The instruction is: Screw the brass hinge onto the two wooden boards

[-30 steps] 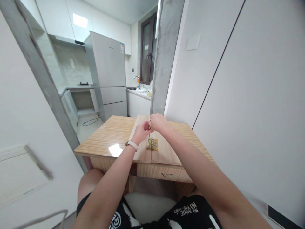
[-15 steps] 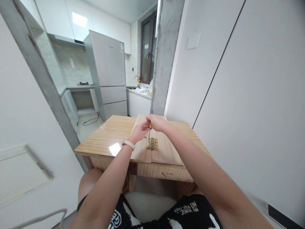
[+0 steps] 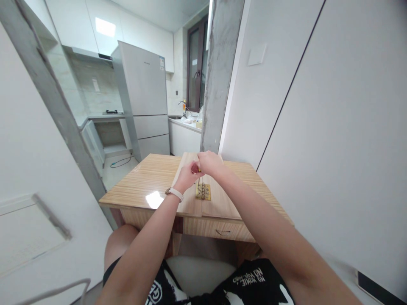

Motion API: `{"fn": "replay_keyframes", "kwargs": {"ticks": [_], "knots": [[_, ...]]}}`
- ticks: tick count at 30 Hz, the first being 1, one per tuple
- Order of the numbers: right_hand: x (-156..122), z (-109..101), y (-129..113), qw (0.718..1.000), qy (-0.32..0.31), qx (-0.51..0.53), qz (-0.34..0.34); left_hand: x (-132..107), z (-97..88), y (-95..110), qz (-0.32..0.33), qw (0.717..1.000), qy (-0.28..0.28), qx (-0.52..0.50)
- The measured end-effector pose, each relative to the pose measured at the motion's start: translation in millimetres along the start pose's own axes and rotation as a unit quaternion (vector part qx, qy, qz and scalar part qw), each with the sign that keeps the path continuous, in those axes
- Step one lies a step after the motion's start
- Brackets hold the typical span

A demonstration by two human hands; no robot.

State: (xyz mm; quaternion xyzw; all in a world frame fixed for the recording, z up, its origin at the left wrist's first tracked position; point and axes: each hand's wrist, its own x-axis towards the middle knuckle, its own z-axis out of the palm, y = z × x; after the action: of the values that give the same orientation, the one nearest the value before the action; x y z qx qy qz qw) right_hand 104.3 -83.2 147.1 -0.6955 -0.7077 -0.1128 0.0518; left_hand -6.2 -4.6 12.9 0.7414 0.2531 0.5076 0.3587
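Two light wooden boards [image 3: 219, 199] lie side by side on a wooden table [image 3: 149, 178], joined by a brass hinge [image 3: 203, 192]. My right hand [image 3: 208, 162] is closed over the top of a yellow-handled screwdriver [image 3: 199, 170] that stands upright on the hinge. My left hand [image 3: 188, 173], with a white band on the wrist, is closed against the screwdriver just below the right hand. The screwdriver's shaft reaches down to the left side of the hinge.
The table has a drawer with a handle [image 3: 223, 232] facing me. A white wall runs close along the right. A concrete pillar [image 3: 219, 76] stands behind the table, with a fridge [image 3: 144, 97] and kitchen counter beyond. A dark phone [image 3: 377, 288] lies at lower right.
Both hands stay on the screwdriver over the hinge. They shift slightly around the handle between frames; the left hand's fingers have closed in again.
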Motion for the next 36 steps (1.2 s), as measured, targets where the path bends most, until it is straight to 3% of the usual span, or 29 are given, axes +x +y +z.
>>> {"fn": "replay_keyframes", "kwargs": {"ticks": [6, 11, 14, 19, 22, 25, 31, 36], "knots": [[2.9, 10.2, 9.9, 0.994, -0.005, 0.008, -0.109, 2.5, -5.6, -7.6, -0.016, 0.985, -0.098, -0.141], [6.9, 16.7, 14.7, 0.986, -0.002, 0.042, -0.160, 3.9, -3.7, -9.7, -0.025, 0.982, -0.107, -0.155], [6.8, 16.1, 14.9, 0.987, 0.002, 0.065, -0.148, 2.7, -4.6, -10.6, -0.019, 0.990, -0.085, -0.114], [1.7, 9.3, 8.2, 0.999, 0.018, 0.033, -0.018, 1.4, -5.0, -8.4, 0.002, 0.999, -0.033, -0.008], [-0.4, 5.7, 2.5, 1.000, 0.010, 0.007, 0.007, 2.0, -2.4, -5.6, 0.009, 1.000, -0.009, 0.018], [0.0, 4.7, 0.4, 1.000, 0.000, 0.004, -0.014, 2.1, -2.5, -3.0, 0.008, 1.000, -0.014, 0.024], [3.7, 9.6, 7.6, 0.994, -0.005, 0.025, -0.111, 3.7, -8.0, -2.4, -0.003, 0.990, -0.103, -0.096], [6.3, 14.4, 11.8, 0.989, -0.004, 0.046, -0.141, 5.5, -8.4, -6.9, 0.002, 0.991, -0.106, -0.085]]}}
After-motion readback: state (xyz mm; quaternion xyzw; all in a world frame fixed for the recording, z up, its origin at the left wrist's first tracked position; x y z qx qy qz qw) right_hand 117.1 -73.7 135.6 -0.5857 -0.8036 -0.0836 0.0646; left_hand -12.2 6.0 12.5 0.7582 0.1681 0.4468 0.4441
